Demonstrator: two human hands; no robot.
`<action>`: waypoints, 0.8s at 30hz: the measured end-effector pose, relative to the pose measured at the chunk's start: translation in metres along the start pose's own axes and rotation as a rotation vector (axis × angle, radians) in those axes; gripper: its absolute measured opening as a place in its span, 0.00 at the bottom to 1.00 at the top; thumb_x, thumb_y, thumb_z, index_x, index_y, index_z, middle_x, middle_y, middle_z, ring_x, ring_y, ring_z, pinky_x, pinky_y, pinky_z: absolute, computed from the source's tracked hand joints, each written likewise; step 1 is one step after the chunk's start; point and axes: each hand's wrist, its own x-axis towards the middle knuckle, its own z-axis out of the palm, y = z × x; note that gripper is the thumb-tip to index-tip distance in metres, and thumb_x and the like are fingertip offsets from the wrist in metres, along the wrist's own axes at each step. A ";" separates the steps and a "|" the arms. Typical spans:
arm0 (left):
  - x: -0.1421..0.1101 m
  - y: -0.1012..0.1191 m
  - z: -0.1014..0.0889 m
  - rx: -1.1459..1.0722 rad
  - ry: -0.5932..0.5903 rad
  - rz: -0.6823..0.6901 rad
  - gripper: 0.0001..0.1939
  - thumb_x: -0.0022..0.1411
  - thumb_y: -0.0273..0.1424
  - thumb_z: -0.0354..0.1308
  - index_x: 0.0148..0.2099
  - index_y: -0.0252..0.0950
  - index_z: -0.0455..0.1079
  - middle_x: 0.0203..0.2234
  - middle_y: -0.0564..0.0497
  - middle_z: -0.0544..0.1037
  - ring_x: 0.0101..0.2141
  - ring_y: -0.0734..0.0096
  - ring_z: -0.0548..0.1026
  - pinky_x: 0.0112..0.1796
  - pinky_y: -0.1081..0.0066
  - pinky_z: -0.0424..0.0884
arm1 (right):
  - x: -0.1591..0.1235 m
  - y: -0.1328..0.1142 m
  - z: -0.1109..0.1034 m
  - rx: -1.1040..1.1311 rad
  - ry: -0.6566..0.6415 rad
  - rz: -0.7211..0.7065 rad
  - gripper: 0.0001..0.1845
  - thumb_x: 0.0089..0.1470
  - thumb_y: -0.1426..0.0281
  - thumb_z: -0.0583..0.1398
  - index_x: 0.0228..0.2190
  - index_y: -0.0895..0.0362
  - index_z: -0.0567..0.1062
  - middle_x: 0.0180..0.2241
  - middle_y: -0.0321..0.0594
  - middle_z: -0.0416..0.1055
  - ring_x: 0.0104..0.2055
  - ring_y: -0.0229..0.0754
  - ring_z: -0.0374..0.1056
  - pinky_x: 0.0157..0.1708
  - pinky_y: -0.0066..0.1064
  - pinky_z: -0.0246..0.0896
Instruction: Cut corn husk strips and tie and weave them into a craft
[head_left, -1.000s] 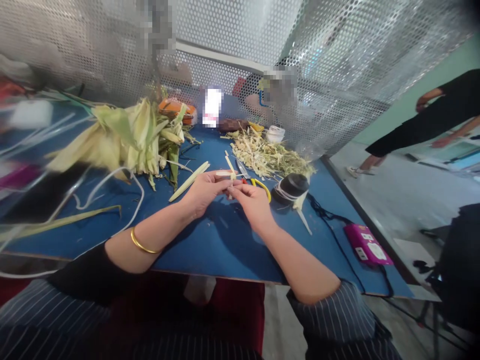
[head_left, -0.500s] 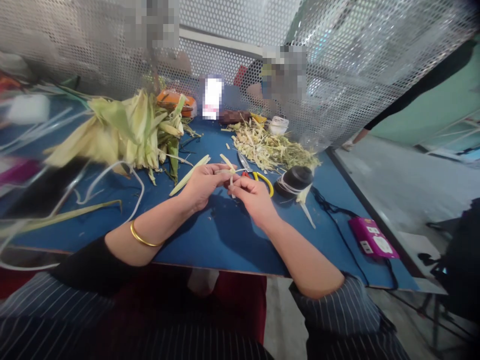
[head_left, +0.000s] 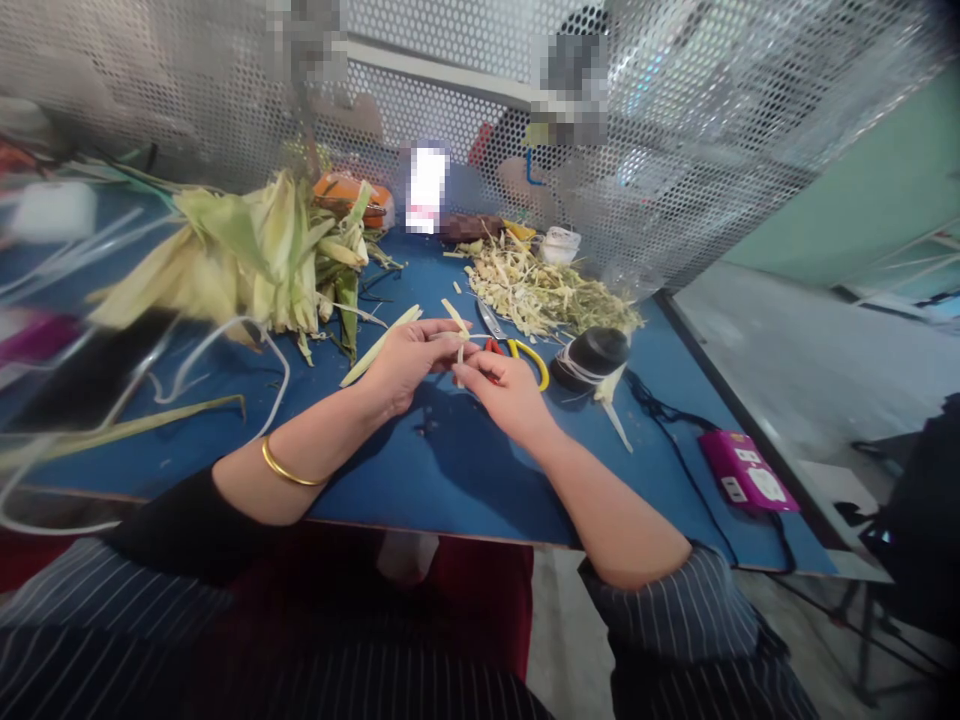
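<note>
My left hand [head_left: 409, 362] and my right hand [head_left: 502, 392] meet above the blue table [head_left: 420, 470], fingers pinched together on a thin pale strip of corn husk [head_left: 459, 352]. The left hand wears a gold bangle at the wrist. Just behind the hands lie scissors with yellow handles [head_left: 517, 352] and a loose husk strip [head_left: 379, 345].
A heap of green-yellow corn husks [head_left: 255, 260] lies at the left, a pile of shredded husk scraps [head_left: 551, 300] at the back. A black spool of thread [head_left: 592, 355] and a pink power strip [head_left: 746, 480] sit at the right. A perforated metal screen [head_left: 675, 150] stands behind, with people beyond it.
My hands have stayed together on the strip, the right hand slipping slightly lower. The view shifted a little, and the person walking at the right has left the picture.
</note>
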 end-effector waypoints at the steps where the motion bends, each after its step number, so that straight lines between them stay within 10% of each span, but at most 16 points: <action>1: 0.000 0.001 -0.001 0.000 -0.012 -0.009 0.16 0.51 0.29 0.63 0.44 0.31 0.73 0.30 0.47 0.80 0.28 0.75 0.76 0.34 0.72 0.71 | 0.000 0.000 -0.002 -0.035 0.058 0.011 0.17 0.55 0.61 0.57 0.19 0.56 0.69 0.20 0.34 0.66 0.24 0.36 0.59 0.28 0.30 0.54; 6: -0.002 0.006 -0.003 0.044 -0.053 -0.111 0.15 0.51 0.31 0.62 0.43 0.33 0.74 0.30 0.44 0.80 0.32 0.67 0.78 0.32 0.71 0.71 | 0.006 0.005 -0.014 -0.141 0.450 -0.087 0.09 0.54 0.62 0.58 0.28 0.55 0.72 0.29 0.37 0.70 0.32 0.39 0.64 0.36 0.31 0.58; 11: -0.002 0.003 -0.004 0.103 -0.034 -0.054 0.15 0.51 0.36 0.64 0.39 0.33 0.75 0.25 0.48 0.78 0.26 0.73 0.76 0.28 0.74 0.69 | 0.009 0.010 -0.012 -0.158 0.197 -0.078 0.08 0.55 0.65 0.57 0.31 0.55 0.74 0.29 0.37 0.73 0.31 0.38 0.66 0.35 0.30 0.58; 24: 0.000 0.002 0.002 0.167 0.078 0.019 0.07 0.50 0.28 0.65 0.32 0.31 0.72 0.19 0.53 0.72 0.20 0.80 0.70 0.27 0.74 0.69 | 0.005 0.004 -0.012 -0.273 0.171 -0.160 0.09 0.53 0.68 0.58 0.23 0.57 0.72 0.22 0.34 0.68 0.26 0.36 0.61 0.29 0.29 0.53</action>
